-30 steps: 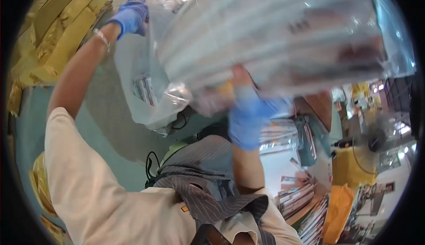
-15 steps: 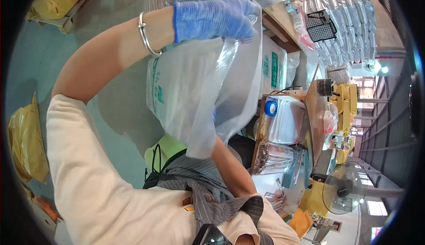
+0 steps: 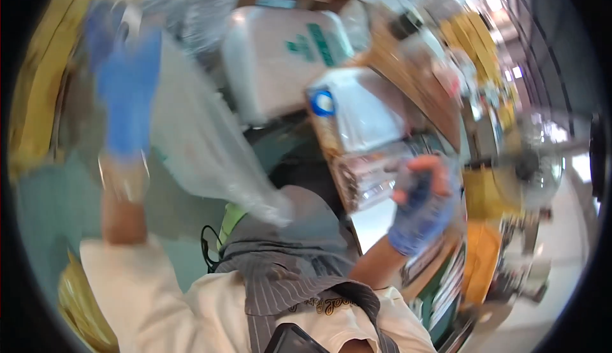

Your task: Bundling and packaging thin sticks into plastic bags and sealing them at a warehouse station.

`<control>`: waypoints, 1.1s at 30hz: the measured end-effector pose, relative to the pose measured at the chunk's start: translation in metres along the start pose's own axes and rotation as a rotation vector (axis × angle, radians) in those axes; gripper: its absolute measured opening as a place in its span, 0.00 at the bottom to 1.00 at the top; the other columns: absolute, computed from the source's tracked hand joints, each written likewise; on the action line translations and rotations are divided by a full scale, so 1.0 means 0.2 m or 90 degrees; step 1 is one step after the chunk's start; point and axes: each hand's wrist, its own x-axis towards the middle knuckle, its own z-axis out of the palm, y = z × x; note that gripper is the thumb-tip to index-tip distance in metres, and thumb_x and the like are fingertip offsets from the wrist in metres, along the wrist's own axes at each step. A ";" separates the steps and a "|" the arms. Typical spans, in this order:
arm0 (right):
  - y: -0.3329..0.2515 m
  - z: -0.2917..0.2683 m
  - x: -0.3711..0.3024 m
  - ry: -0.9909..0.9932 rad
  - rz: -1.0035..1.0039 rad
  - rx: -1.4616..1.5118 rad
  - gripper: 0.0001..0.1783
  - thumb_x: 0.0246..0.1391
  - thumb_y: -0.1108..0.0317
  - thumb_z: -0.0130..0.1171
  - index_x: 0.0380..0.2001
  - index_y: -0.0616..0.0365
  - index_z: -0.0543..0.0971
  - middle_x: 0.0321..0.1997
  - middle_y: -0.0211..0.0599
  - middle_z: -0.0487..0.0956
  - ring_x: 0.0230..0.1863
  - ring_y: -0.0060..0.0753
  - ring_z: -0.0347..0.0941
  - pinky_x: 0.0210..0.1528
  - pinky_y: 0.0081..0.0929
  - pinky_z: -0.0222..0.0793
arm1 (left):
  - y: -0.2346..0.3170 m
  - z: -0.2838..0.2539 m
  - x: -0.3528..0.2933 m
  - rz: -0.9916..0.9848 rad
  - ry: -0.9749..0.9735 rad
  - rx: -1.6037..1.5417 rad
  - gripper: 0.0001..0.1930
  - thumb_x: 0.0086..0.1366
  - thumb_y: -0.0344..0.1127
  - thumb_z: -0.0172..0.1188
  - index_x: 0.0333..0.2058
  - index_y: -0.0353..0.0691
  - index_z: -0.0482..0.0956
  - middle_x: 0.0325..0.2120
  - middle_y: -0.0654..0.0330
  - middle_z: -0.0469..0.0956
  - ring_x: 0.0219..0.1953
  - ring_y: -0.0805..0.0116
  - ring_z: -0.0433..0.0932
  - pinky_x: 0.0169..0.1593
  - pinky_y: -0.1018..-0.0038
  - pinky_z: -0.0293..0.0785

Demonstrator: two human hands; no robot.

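Note:
My left hand (image 3: 127, 91), in a blue knit glove, is raised at the upper left, its fingers smeared by motion. A large translucent plastic bag (image 3: 204, 136) slants from it down towards my lap, and the hand seems closed on the bag's upper end. Over the bench at the right is my right hand (image 3: 422, 209), gloved with bare fingertips. Its fingers are bent and the thumb stands apart, with nothing visible between them. A white bundle with green print (image 3: 280, 59) lies beyond the bag.
An open box (image 3: 363, 114) holds white plastic, with a blue tape roll (image 3: 322, 103) at its corner. Clear flat packets (image 3: 373, 177) lie near my right hand. A fan (image 3: 529, 155) stands at the right. Yellow sacks (image 3: 83, 308) sit at the left.
The view has turned. My left hand has swung out to the left, drawing the bag along. My right hand has come out from behind the bag and moved right over the bench.

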 end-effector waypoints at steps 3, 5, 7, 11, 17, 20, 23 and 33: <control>0.29 -0.42 -0.13 0.066 0.151 0.005 0.12 0.52 0.64 0.52 0.29 0.64 0.75 0.23 0.35 0.75 0.23 0.23 0.70 0.30 0.18 0.64 | 0.81 0.79 -0.63 0.479 -0.267 -0.133 0.14 0.60 0.32 0.49 0.44 0.36 0.71 0.47 0.47 0.68 0.47 0.56 0.71 0.48 0.69 0.67; 0.51 -0.69 -0.31 0.193 0.212 0.001 0.08 0.52 0.71 0.50 0.33 0.63 0.75 0.27 0.29 0.74 0.26 0.18 0.66 0.30 0.17 0.63 | 0.87 1.17 -1.01 0.271 -0.610 -0.303 0.17 0.50 0.25 0.53 0.42 0.36 0.72 0.46 0.48 0.69 0.48 0.50 0.69 0.49 0.68 0.67; 0.63 -1.03 -0.44 0.283 0.188 -0.230 0.08 0.51 0.71 0.52 0.34 0.63 0.75 0.29 0.31 0.74 0.26 0.19 0.65 0.30 0.17 0.63 | 0.68 1.58 -1.32 0.333 -0.680 -0.150 0.20 0.48 0.26 0.51 0.43 0.35 0.71 0.51 0.45 0.64 0.52 0.48 0.65 0.54 0.63 0.60; 0.66 -1.75 -0.81 0.576 0.140 -0.435 0.08 0.47 0.76 0.53 0.33 0.61 0.74 0.29 0.34 0.73 0.29 0.23 0.69 0.31 0.21 0.67 | 0.52 2.21 -1.28 0.340 -0.635 0.456 0.49 0.41 0.53 0.62 0.60 0.44 0.49 0.55 0.46 0.52 0.59 0.43 0.46 0.60 0.47 0.40; 0.37 -2.69 -1.12 0.623 0.269 -1.173 0.22 0.50 0.59 0.55 0.44 0.63 0.71 0.36 0.47 0.75 0.38 0.41 0.72 0.41 0.31 0.67 | 0.55 2.55 -1.52 0.498 -0.612 0.355 0.38 0.44 0.49 0.61 0.54 0.45 0.57 0.52 0.51 0.57 0.56 0.48 0.52 0.54 0.49 0.50; 0.44 -3.15 -1.27 0.699 0.533 -1.175 0.24 0.52 0.52 0.50 0.44 0.63 0.71 0.39 0.56 0.74 0.43 0.53 0.70 0.45 0.36 0.65 | 0.58 2.88 -1.79 0.432 -0.879 0.062 0.33 0.52 0.51 0.54 0.55 0.44 0.59 0.52 0.49 0.60 0.56 0.51 0.55 0.58 0.56 0.47; 0.58 -3.34 -1.34 0.556 0.757 -1.013 0.27 0.46 0.49 0.53 0.41 0.63 0.72 0.42 0.51 0.72 0.42 0.52 0.69 0.42 0.38 0.67 | 0.66 3.03 -2.04 0.502 -0.689 0.137 0.34 0.56 0.58 0.46 0.53 0.38 0.61 0.50 0.48 0.62 0.53 0.50 0.58 0.58 0.58 0.49; 1.23 -2.59 -0.70 0.488 0.543 -1.039 0.33 0.49 0.44 0.48 0.48 0.61 0.69 0.44 0.54 0.73 0.46 0.55 0.68 0.49 0.40 0.63 | 0.92 3.11 -2.18 -0.063 -0.875 0.056 0.53 0.47 0.69 0.52 0.59 0.30 0.47 0.58 0.41 0.51 0.61 0.48 0.48 0.61 0.62 0.47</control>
